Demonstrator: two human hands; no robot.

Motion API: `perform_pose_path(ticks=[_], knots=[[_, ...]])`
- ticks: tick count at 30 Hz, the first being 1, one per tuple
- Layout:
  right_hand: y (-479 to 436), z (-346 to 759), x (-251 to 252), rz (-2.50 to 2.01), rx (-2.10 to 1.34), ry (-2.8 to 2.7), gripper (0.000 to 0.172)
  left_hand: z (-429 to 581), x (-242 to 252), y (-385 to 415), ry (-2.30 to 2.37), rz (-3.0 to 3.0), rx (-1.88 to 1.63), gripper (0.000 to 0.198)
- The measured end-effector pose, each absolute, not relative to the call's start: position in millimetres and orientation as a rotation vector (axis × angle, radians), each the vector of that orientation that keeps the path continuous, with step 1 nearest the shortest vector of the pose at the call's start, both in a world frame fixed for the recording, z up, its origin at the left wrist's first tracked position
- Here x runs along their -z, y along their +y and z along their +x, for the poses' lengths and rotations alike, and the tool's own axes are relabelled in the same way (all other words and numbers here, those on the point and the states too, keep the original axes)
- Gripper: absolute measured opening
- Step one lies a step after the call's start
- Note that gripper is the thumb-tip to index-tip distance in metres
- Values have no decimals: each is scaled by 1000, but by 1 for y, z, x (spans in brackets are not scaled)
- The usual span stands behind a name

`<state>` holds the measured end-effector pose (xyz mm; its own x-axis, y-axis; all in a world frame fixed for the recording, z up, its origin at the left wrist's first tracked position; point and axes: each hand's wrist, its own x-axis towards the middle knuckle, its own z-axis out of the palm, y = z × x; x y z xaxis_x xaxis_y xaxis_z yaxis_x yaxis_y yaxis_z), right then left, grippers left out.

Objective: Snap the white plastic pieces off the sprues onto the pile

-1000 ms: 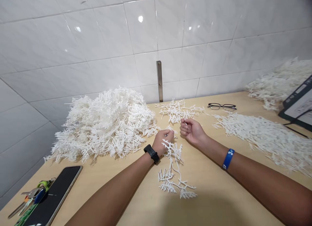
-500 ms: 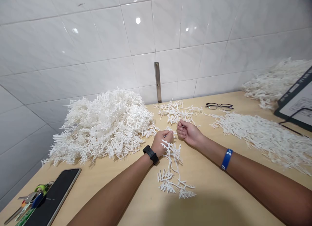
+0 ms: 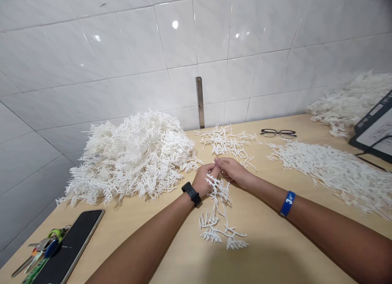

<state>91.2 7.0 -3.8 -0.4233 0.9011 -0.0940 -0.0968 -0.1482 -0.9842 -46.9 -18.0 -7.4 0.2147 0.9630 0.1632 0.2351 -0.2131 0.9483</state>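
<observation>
Curled shut, left grip [image 3: 206,178], round the top end of a white branched sprig [image 3: 219,206]. Rest of the sprig trailing toward the viewer, flat on the bench [image 3: 275,243], between the two forearms. Right grip [image 3: 232,172] also pressed closed, fingertips touching those of the left at the sprig's top; cannot tell whether anything is pinched inside.

Surface: pale wood bench, butted against a glossy white tiled wall [image 3: 122,51] along the back and left. Upright metal strip [image 3: 199,102] fixed to the wall just above bench level, beyond the hands.

Pose: both forearms in from the bottom edge, converging mid-bench. Left knuckles up, black watch [image 3: 191,193] at the wrist. Blue wristband [image 3: 287,203] on the right forearm.

Around:
- Large heap of sprigs [image 3: 134,153] left of the hands, near the left grip.
- Small loose scatter [image 3: 225,140] just beyond both grips.
- Glasses [image 3: 278,133] further back to the right, near the wall.
- Wide flat spread of white pieces [image 3: 330,169] on the right, apart from the right arm.
- Second heap [image 3: 349,100] far right against the wall, partly hidden by a dark-framed board [image 3: 372,131] at the picture's edge.
- Phone [image 3: 65,243] face up at the near left corner, with keys [image 3: 39,249] right beside it.
</observation>
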Motion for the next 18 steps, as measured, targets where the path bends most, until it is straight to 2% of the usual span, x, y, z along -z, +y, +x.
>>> perform_pose_path(ticks=[12, 18], knots=[[12, 102, 9, -742, -1848, -1429, 38, -56, 4, -15, 910, 1212, -1002, 40], [11, 99, 8, -647, -1898, -1271, 42, -59, 5, -10, 760, 1114, -960, 41]])
